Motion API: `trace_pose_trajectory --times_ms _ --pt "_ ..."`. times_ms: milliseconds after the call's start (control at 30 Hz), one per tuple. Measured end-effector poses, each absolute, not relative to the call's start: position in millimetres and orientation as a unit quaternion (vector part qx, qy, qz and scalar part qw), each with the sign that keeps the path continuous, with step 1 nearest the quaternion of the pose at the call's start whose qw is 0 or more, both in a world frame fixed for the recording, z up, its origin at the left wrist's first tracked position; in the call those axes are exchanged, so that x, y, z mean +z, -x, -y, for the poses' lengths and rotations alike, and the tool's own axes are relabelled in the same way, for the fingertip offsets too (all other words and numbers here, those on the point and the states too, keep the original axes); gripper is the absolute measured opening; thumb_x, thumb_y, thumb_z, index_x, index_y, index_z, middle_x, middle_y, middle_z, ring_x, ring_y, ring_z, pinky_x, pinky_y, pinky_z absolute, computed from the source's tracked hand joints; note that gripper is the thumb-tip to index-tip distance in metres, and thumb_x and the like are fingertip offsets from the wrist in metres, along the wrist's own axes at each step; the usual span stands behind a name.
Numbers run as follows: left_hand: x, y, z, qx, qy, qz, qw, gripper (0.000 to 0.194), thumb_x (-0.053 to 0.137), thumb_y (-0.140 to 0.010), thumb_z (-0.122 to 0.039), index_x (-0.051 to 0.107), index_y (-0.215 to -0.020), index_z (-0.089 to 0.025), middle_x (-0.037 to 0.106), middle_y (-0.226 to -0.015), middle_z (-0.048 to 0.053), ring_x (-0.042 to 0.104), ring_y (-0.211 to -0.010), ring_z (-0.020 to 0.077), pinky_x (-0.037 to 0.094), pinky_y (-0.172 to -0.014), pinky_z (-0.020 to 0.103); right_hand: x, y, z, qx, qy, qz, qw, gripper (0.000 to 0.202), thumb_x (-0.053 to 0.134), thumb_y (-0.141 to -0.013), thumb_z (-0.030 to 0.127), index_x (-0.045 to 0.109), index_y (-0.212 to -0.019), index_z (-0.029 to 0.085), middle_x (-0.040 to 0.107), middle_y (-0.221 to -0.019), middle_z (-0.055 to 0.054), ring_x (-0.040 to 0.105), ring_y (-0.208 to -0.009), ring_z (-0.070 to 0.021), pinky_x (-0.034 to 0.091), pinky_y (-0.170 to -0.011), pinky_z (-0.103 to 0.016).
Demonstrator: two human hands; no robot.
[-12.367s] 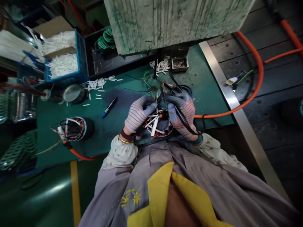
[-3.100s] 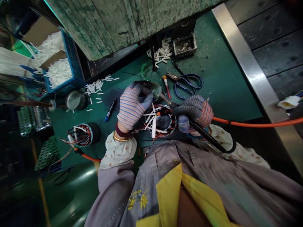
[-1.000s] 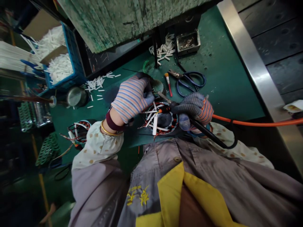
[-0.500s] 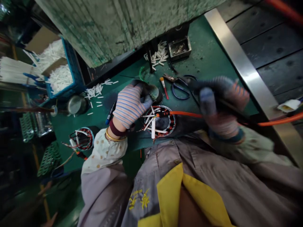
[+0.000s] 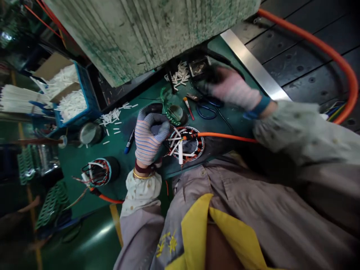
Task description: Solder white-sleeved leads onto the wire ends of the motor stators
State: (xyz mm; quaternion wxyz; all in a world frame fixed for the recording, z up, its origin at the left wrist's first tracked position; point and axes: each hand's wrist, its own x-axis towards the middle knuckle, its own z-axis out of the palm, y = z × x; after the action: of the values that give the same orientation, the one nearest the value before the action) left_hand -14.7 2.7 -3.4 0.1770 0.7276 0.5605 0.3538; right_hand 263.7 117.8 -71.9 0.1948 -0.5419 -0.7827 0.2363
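My left hand (image 5: 149, 135), in a striped glove with grey fingertips, is curled beside the left rim of a round motor stator (image 5: 203, 144). Its thumb and fingers come together, and what they pinch, if anything, I cannot make out. White sleeves (image 5: 180, 152) and wire ends stand up from the stator's windings, and an orange cable (image 5: 225, 135) runs off to the right. My right hand (image 5: 233, 88), gloved and blurred, is at the back beside a small metal box (image 5: 198, 67). Motion smears its fingers and the dark shape at them.
Blue-handled pliers (image 5: 206, 110), a small brush (image 5: 188, 108) and a round container (image 5: 177, 112) lie behind the stator. A second stator (image 5: 102, 172) stands left. White sleeve pieces (image 5: 111, 117) are scattered near a blue bin (image 5: 81, 90). A worn panel (image 5: 157, 33) overhangs the back.
My right hand has moved from the right of the stator back and inward to the metal box. My left hand has drawn slightly toward me, away from the round container. The view has shifted.
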Motion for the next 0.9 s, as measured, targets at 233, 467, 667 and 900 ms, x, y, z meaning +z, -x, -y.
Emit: trace_pose_trajectory --times_ms 233,467,667,900 --pt "-26.3 19.9 14.2 0.422 -0.659 -0.577 0.234 0.037 0.072 -0.100 -0.061 0.068 -0.092 -0.026 0.074 -0.105 0.006 0.070 -0.107 0.0262 0.060 -0.102 0.043 -50.1 -271.7 -57.5 0.252 0.494 0.832 0.024 0.041 0.069 -0.097 0.034 0.077 -0.131 0.013 0.081 -0.110 -0.012 0.066 -0.083 -0.0210 0.046 -0.078 -0.031" --pt "-41.5 12.7 16.9 0.487 -0.643 -0.545 0.231 0.036 0.074 -0.102 -0.059 0.072 -0.093 -0.024 0.074 -0.108 0.004 0.070 -0.106 0.0225 0.058 -0.102 0.043 -5.5 -238.6 -29.3 0.146 0.433 0.889 0.021 0.057 0.062 -0.100 0.055 0.072 -0.151 0.031 0.081 -0.119 -0.009 0.070 -0.093 -0.0255 0.028 -0.069 -0.032" --pt "-43.5 15.0 20.3 0.453 -0.642 -0.575 0.227 0.044 0.063 -0.107 -0.067 0.074 -0.099 -0.024 0.078 -0.116 0.007 0.071 -0.115 0.0263 0.056 -0.109 0.044 -22.3 -243.2 -27.1 0.190 0.404 0.893 0.055 0.048 0.060 -0.100 0.044 0.077 -0.141 0.025 0.083 -0.110 -0.008 0.072 -0.090 -0.0238 0.033 -0.069 -0.030" --pt "-83.2 137.5 34.0 0.305 -0.587 -0.749 0.039 0.057 0.064 -0.100 -0.080 0.078 -0.119 -0.028 0.075 -0.122 0.013 0.063 -0.129 0.0374 0.048 -0.111 0.054 -43.5 -285.0 -43.6 0.128 0.486 0.865 -0.015 0.062 0.060 -0.108 0.037 0.059 -0.161 0.006 0.077 -0.130 -0.027 0.073 -0.105 -0.0351 0.049 -0.081 -0.042"
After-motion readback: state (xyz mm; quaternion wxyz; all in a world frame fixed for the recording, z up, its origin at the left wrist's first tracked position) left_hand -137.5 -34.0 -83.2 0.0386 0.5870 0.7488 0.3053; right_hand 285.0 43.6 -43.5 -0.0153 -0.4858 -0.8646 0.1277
